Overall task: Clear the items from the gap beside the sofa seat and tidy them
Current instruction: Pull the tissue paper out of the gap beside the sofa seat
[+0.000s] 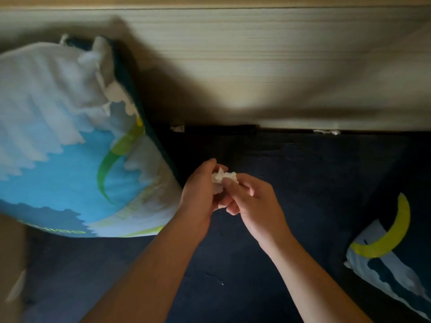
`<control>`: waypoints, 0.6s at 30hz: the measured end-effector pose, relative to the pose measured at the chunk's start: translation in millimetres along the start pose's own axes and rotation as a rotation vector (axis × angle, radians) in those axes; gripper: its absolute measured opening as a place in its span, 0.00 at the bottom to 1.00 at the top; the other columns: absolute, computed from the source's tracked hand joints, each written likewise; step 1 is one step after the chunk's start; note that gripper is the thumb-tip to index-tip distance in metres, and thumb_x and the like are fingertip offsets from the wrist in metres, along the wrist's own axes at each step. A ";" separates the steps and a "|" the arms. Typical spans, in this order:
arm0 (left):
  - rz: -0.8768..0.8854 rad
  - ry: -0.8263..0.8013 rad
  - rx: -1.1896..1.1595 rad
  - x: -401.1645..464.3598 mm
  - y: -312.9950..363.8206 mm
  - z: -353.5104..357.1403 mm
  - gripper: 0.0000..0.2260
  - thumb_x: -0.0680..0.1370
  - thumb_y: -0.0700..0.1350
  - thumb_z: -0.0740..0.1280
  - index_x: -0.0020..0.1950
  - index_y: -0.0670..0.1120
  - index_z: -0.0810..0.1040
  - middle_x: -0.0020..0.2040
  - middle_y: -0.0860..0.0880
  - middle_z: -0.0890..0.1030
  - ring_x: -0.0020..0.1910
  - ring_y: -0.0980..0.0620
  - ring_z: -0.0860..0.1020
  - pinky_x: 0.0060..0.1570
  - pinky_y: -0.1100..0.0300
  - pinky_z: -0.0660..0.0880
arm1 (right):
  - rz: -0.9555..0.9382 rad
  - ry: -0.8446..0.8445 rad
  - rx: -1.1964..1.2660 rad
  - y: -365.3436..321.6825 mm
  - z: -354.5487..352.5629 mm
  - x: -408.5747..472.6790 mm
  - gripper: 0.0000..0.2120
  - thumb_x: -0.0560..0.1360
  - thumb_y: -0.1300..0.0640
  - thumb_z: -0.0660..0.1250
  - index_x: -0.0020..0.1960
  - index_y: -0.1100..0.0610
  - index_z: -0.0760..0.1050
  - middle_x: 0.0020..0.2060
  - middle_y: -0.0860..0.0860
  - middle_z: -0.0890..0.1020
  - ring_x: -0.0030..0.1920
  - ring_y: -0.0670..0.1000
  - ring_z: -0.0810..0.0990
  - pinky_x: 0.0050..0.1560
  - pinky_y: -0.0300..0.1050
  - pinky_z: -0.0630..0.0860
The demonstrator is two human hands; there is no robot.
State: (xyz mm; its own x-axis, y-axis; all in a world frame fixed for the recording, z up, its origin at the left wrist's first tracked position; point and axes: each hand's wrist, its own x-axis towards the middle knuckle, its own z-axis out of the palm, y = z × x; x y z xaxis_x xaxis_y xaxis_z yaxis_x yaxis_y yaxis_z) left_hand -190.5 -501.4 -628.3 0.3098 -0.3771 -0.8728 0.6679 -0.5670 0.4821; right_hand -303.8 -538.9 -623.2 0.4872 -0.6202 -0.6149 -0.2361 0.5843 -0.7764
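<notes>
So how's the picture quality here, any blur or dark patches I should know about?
Head view: dim overall, with a bright patch on the wood panel; the pillow throws a heavy shadow beside it; left edge smeared with blur; the dark seat loses detail; hands and tissue fairly sharp.

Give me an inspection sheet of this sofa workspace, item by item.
Surface: dark navy sofa seat, wooden panel behind.
Job's things: crumpled white tissue held in both hands; white scraps and sit in the gap.
Clutter: printed cushion at left, smaller printed cushion at right.
Grippers: left hand and right hand pinch the tissue together.
Cables: nothing seen.
Surroundings: dim, shadowed.
</notes>
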 end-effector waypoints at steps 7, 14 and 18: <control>0.144 -0.027 0.253 -1.4 8.3 1.2 0.18 0.71 0.63 0.65 0.44 0.51 0.83 0.39 0.45 0.86 0.34 0.51 0.83 0.32 0.55 0.74 | -0.052 -0.093 -0.250 -21.7 -10.8 17.5 0.10 0.78 0.57 0.68 0.39 0.52 0.81 0.30 0.49 0.83 0.31 0.44 0.80 0.36 0.39 0.74; 0.229 -0.024 0.423 -2.3 4.5 11.4 0.16 0.73 0.64 0.66 0.38 0.52 0.79 0.32 0.53 0.81 0.30 0.57 0.79 0.28 0.62 0.73 | -0.084 -0.095 -0.514 -22.8 -21.5 14.1 0.11 0.77 0.50 0.64 0.37 0.49 0.79 0.32 0.48 0.84 0.35 0.50 0.83 0.40 0.59 0.80; 0.250 0.096 0.447 -3.1 0.2 14.7 0.14 0.79 0.56 0.67 0.37 0.51 0.79 0.30 0.53 0.80 0.30 0.55 0.78 0.32 0.56 0.73 | -0.116 -0.137 -0.566 -19.3 -20.1 12.4 0.11 0.77 0.54 0.65 0.38 0.49 0.81 0.29 0.39 0.83 0.30 0.40 0.79 0.31 0.34 0.71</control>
State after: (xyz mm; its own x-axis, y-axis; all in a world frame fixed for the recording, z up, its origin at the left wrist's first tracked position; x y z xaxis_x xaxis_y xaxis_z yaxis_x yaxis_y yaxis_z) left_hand -201.3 -511.1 -624.3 0.4977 -0.4841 -0.7197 0.2179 -0.7334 0.6439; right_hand -310.1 -568.4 -618.7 0.6319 -0.5681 -0.5272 -0.5680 0.1234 -0.8137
